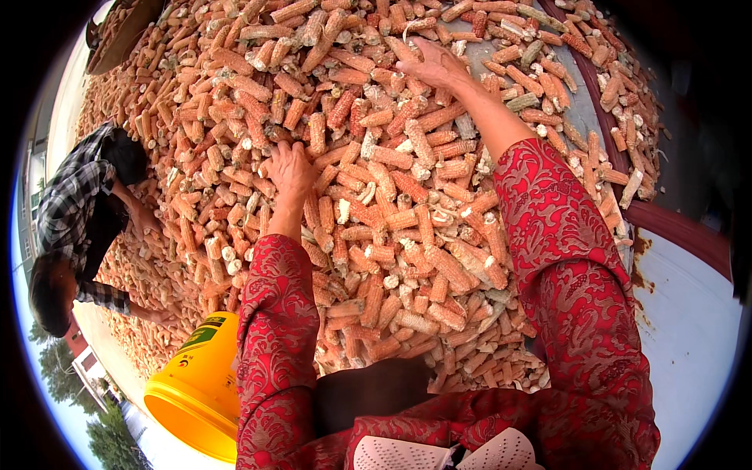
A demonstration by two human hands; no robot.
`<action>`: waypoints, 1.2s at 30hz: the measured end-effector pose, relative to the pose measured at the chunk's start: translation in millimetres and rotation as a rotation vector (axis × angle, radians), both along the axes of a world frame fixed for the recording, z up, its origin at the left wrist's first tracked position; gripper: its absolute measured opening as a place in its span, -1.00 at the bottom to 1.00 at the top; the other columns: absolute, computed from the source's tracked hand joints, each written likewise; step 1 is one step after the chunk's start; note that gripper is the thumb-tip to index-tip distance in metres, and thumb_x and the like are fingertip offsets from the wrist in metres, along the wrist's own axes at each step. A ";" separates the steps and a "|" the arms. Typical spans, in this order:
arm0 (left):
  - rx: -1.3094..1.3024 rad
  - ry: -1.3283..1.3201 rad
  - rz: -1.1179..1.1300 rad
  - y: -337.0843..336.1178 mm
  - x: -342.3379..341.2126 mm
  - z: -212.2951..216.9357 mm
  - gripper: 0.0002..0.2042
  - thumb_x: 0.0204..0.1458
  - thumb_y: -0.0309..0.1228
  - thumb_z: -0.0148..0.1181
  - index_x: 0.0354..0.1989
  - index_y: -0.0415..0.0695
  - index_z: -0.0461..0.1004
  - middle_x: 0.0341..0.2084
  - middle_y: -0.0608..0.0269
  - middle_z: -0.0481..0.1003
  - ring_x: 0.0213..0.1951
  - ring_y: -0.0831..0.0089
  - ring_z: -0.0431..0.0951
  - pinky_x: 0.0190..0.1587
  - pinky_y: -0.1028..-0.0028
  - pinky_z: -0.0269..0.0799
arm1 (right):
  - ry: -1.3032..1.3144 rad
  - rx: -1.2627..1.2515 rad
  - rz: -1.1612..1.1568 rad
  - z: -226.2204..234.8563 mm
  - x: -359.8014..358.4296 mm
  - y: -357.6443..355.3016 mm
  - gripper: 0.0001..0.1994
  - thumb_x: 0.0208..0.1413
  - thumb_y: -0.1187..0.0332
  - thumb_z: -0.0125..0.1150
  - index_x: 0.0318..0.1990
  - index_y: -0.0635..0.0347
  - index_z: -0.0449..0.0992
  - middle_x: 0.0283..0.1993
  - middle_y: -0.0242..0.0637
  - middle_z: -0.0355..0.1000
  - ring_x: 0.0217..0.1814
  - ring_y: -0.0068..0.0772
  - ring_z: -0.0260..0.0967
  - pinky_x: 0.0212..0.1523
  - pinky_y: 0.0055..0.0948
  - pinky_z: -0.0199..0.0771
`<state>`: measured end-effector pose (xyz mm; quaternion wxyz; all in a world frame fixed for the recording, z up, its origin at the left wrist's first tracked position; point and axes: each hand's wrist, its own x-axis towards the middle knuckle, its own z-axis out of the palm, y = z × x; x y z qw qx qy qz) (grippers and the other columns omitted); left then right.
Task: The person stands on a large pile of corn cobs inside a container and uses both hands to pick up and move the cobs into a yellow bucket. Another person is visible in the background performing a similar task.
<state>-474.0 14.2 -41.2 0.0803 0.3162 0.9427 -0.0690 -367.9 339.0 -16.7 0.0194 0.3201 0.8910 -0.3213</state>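
Bare corn cobs (392, 219), orange to pale, lie in a large heap in front of me. My left hand (290, 174) rests on the middle of the heap, fingertips down among the cobs and partly hidden. Its fingers look apart, with no cob plainly held. Farther off and to the right, my right hand (435, 66) reaches over the heap, palm down. Its fingers are spread over the cobs and touch them at the far side. Both arms wear red patterned sleeves.
A yellow bucket (200, 384) tilts at lower left, its mouth toward me. Another person (82, 204) in a checked shirt bends over the heap at left, both hands at the cobs. A dark red edge (603, 117) and a white rusty panel (681, 313) border the right side.
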 end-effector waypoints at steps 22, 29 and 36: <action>0.309 -1.067 0.380 22.3 -12.3 -21.8 0.09 -0.14 0.16 0.34 0.39 -0.36 -0.07 0.32 -0.18 0.14 0.30 0.02 0.24 0.30 0.16 0.17 | -0.287 -0.535 0.307 -10.0 5.6 -19.3 -0.22 -0.22 -0.05 0.41 0.24 -0.02 0.40 0.43 -0.02 0.09 0.50 0.07 -0.10 0.38 0.13 -0.05; 0.360 -1.122 0.369 18.9 1.1 -12.9 -0.01 -0.15 0.07 0.42 0.36 -0.28 0.08 0.17 -0.07 0.35 0.19 0.23 0.36 0.18 0.34 0.30 | -0.440 -0.690 0.406 -17.3 14.0 -14.0 -0.16 -0.19 -0.23 0.35 0.20 0.13 0.43 0.41 0.08 0.08 0.50 0.07 -0.11 0.39 0.17 -0.15; 0.406 -1.337 0.467 23.7 15.7 11.4 -0.15 -0.09 -0.20 0.45 0.37 -0.11 0.12 0.18 0.13 0.37 0.18 0.28 0.39 0.24 0.31 0.29 | -0.294 -0.886 0.203 -40.3 70.2 -46.2 -0.33 -0.20 -0.37 0.31 -0.28 0.12 0.58 -0.27 -0.26 0.43 -0.15 -0.31 0.33 -0.01 -0.22 0.18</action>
